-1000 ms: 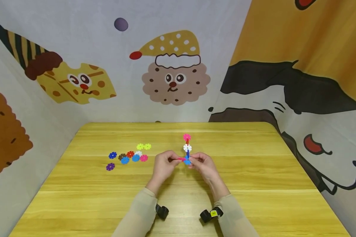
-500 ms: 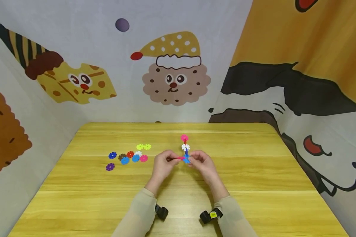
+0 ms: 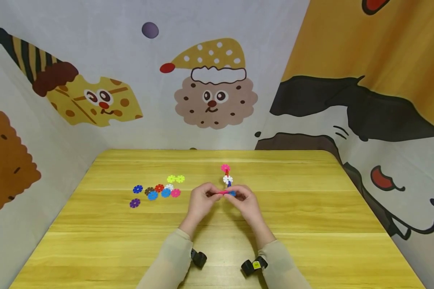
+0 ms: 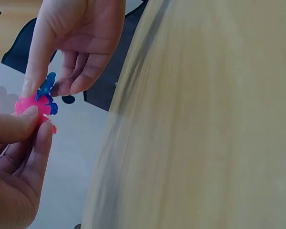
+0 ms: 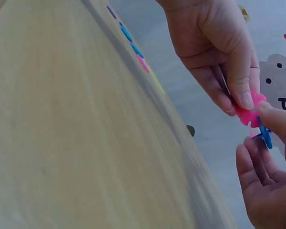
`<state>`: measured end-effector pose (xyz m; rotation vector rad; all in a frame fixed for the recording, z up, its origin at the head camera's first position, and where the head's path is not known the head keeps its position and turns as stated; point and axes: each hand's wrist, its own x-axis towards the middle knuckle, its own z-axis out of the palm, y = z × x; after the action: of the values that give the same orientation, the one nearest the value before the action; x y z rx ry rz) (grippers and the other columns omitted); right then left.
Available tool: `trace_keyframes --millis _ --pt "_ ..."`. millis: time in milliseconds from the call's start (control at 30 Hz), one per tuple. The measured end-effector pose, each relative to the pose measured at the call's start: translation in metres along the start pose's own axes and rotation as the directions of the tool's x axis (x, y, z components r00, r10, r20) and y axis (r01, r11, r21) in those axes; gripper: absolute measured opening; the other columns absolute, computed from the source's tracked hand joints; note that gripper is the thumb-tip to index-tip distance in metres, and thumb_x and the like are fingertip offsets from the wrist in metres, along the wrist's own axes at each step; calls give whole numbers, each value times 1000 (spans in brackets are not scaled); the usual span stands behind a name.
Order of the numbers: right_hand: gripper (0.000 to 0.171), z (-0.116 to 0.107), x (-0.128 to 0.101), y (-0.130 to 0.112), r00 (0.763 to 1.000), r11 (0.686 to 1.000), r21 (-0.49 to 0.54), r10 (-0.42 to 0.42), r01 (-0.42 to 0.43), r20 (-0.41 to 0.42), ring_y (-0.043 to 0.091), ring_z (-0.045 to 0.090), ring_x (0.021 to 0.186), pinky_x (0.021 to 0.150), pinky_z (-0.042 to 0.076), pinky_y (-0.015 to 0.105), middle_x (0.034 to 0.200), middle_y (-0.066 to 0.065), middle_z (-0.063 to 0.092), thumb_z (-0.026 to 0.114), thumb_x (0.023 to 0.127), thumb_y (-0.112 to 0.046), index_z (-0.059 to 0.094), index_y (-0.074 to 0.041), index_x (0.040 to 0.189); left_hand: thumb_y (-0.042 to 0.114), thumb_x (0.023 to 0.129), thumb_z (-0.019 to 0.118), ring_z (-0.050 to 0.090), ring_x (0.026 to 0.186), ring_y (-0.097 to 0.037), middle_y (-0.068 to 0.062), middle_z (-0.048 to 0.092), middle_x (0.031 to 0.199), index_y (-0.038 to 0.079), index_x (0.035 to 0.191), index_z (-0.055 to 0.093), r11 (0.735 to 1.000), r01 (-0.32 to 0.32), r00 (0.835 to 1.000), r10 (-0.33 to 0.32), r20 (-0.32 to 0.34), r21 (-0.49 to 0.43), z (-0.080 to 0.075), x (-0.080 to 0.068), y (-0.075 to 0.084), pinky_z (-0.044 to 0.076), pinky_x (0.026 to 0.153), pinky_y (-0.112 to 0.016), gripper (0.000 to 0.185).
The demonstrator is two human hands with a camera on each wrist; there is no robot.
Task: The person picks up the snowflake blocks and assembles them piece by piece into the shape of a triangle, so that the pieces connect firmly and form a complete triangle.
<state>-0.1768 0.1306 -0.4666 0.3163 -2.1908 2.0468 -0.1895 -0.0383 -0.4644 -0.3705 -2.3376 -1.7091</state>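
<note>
Over the middle of the wooden table [image 3: 311, 208] my two hands meet. My left hand [image 3: 201, 201] pinches a pink snowflake disc [image 3: 221, 193] between thumb and fingers. My right hand [image 3: 244, 202] pinches a blue disc [image 3: 232, 193] at the bottom of a short chain that rises to a white disc [image 3: 228, 179] and a pink disc [image 3: 225, 168]. The pink disc [image 4: 32, 106] touches the blue disc [image 4: 47, 91] edge to edge. The right wrist view shows the pink disc [image 5: 250, 113] pressed against the blue disc [image 5: 264, 133].
A loose group of coloured discs [image 3: 159, 190] lies on the table to the left of my hands, with a purple one [image 3: 134, 203] nearest the front. Cartoon-printed cloth walls close in the table on three sides.
Both hands have drawn slightly closer together, and the pink disc now sits against the blue one. The chain has tilted and dropped a little.
</note>
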Motion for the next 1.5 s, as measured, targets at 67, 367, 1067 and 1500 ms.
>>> trace_keyframes --millis 67,367,1067,1500 --pt "19 2 -3 -9 1000 1000 -6 -14 14 4 16 59 89 78 53 23 106 21 61 71 87 7 68 13 104 -1 81 79 66 75 -19 -5 70 79 4 79 72 1000 2 1000 -2 10 2 1 0 0 56 70 -28 9" --pt "14 3 -3 -15 999 1000 4 -24 24 -34 21 60 83 71 51 20 97 24 67 72 85 8 69 14 97 3 84 78 66 79 -15 -1 71 85 8 85 74 999 47 994 -48 96 14 -8 1 -1 56 73 -28 6" --pt "14 -6 4 17 996 999 10 39 -38 -78 15 57 79 66 47 20 100 17 69 76 87 -4 74 3 98 6 90 74 67 92 -25 -16 72 103 -4 111 70 965 243 967 -233 -101 102 -123 6 -49 53 73 -21 23" --pt "15 -6 4 17 994 998 11 69 -68 -80 15 56 81 67 47 20 100 15 69 76 87 -3 73 5 100 9 95 68 63 102 -31 -20 68 114 -2 124 65 934 270 956 -229 -186 236 -193 4 -75 46 72 -10 32"
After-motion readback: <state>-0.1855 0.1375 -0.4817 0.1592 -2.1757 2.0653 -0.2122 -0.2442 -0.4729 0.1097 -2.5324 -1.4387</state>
